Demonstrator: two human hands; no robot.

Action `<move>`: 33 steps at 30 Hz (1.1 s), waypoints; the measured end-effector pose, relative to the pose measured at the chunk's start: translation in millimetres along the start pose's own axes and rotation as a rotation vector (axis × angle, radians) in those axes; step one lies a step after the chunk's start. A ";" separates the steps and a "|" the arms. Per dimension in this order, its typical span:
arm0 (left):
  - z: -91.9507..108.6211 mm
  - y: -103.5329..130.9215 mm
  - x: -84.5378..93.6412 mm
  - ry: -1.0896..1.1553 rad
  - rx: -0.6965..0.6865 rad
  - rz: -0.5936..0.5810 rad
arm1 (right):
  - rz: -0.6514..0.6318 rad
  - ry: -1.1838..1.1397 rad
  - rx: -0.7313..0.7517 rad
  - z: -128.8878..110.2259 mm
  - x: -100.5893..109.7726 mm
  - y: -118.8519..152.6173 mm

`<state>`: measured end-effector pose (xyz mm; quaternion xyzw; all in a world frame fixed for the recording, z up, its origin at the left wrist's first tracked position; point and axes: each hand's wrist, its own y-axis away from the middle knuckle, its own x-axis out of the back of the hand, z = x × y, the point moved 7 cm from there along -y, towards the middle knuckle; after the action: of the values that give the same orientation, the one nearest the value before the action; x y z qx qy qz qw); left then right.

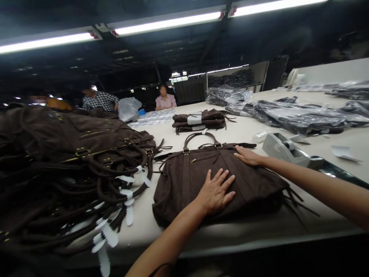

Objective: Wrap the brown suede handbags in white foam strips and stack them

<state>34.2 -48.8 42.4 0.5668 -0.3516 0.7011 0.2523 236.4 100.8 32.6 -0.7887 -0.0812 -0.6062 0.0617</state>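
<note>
Workshop surface (245,129) with one brown handbag (248,184) lying unwrapped

Fluorescent tubes (167,24) hang above. Near the front edge of the surface, the handbag lies flat, its handles pointing away. The left hand (216,192) rests on its middle with fingers spread wide; the right hand (248,156) lies at its upper part, fingers stretched, and neither grips anything.

I judge the work as partly done: dark items in clear plastic (305,115) are already wrapped, and a small stack of brown bags (213,118) carries pale bands. This handbag has no wrapping, and the pile of brown bags (57,130) at left seems unwrapped too.

Only a narrow strip is bare toward the pile; a tape dispenser (284,148) stands near the right arm, and the front edge leaves little margin.
</note>
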 end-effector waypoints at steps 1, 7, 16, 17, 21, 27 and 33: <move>0.7 0.6 1.2 0.001 0.003 0.003 | 0.003 0.016 0.016 -5.0 12.0 -0.1; 2.2 1.9 2.5 -0.018 0.021 0.006 | 0.144 0.084 0.177 -28.0 40.8 8.3; -19.8 29.3 55.4 -0.309 0.422 0.356 | 0.049 0.049 0.035 11.7 -55.7 39.7; -29.6 42.1 67.7 -0.330 0.555 0.426 | 0.034 0.053 0.031 12.1 -54.3 38.1; -71.1 102.6 88.9 -0.369 1.180 0.457 | 0.076 0.069 0.061 9.1 -45.6 32.5; -104.8 126.4 77.7 -0.247 1.404 0.262 | 0.205 0.166 0.128 10.5 -44.7 31.4; -128.9 138.3 88.9 -0.156 1.435 0.213 | 0.322 0.211 0.233 6.0 -42.2 36.0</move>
<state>-169.9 -38.8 86.0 0.6036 0.1242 0.7374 -0.2766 238.8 64.5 -9.6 -0.7114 -0.0168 -0.6541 0.2563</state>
